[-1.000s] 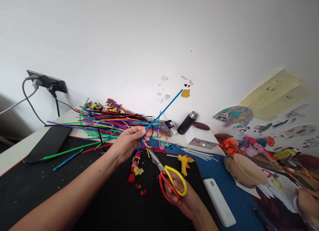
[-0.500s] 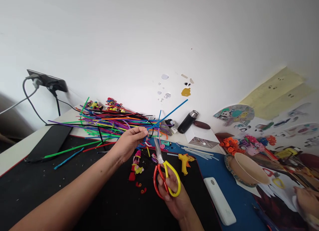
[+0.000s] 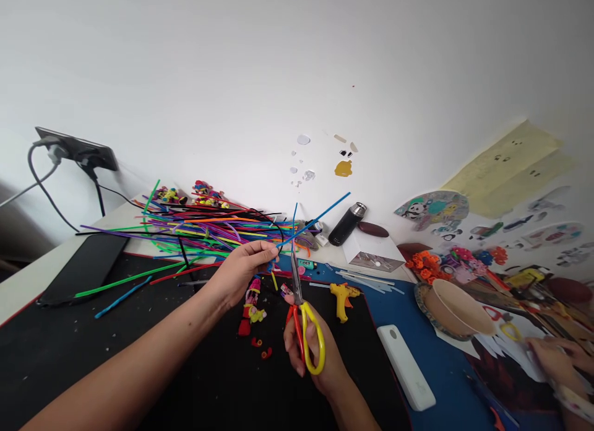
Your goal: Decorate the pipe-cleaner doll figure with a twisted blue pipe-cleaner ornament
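Observation:
My left hand (image 3: 254, 261) pinches a blue pipe cleaner (image 3: 320, 218) that slants up to the right past the fingertips. In my right hand (image 3: 320, 350) is a pair of scissors (image 3: 314, 339) with one red and one yellow handle, its blades pointing up. The blade tips are right by the pipe cleaner, just right of my left fingers; whether they touch it I cannot tell. Below my left hand, a small red, pink and yellow pipe-cleaner figure (image 3: 250, 312) lies on the black mat (image 3: 185, 369), with small red and orange pieces (image 3: 262, 349) near it.
A pile of coloured pipe cleaners (image 3: 208, 226) lies along the wall. To the right are a yellow glue gun (image 3: 342, 301), glue sticks (image 3: 371, 280), a black flask (image 3: 348, 223), a white oblong case (image 3: 406, 368) and a bowl (image 3: 459, 307). Another person's hand (image 3: 552, 360) is at far right.
The scissors have come up to the blue pipe cleaner and their handles have drawn closer together. My left hand keeps its pinch. The other person's hand has shifted left.

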Action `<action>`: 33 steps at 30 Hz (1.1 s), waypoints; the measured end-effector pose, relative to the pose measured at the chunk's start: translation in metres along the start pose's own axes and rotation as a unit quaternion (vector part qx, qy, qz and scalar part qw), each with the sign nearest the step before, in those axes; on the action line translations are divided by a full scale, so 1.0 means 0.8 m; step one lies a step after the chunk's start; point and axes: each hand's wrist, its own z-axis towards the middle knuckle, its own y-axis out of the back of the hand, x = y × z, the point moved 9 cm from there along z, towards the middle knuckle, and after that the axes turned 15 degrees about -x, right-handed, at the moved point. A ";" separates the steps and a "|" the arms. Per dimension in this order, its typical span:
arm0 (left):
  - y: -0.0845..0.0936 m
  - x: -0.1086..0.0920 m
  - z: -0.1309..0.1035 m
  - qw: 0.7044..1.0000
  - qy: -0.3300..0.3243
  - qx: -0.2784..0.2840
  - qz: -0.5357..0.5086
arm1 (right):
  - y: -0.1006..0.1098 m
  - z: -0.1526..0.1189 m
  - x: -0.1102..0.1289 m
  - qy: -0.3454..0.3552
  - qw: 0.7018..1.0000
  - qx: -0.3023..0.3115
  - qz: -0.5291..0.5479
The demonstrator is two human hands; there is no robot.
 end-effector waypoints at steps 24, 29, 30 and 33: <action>-0.008 0.013 -0.004 0.992 -0.040 0.026 0.120 | -0.021 -0.001 0.007 -0.012 0.996 -0.037 -0.083; -0.013 0.017 -0.009 0.991 -0.034 0.041 0.125 | -0.018 0.001 0.005 -0.015 0.996 -0.057 -0.071; -0.014 0.018 -0.010 0.991 -0.032 0.045 0.125 | -0.018 0.001 0.004 -0.017 0.996 -0.059 -0.068; -0.018 0.020 -0.014 0.991 -0.024 0.044 0.124 | -0.018 0.001 0.004 -0.020 0.995 -0.069 -0.066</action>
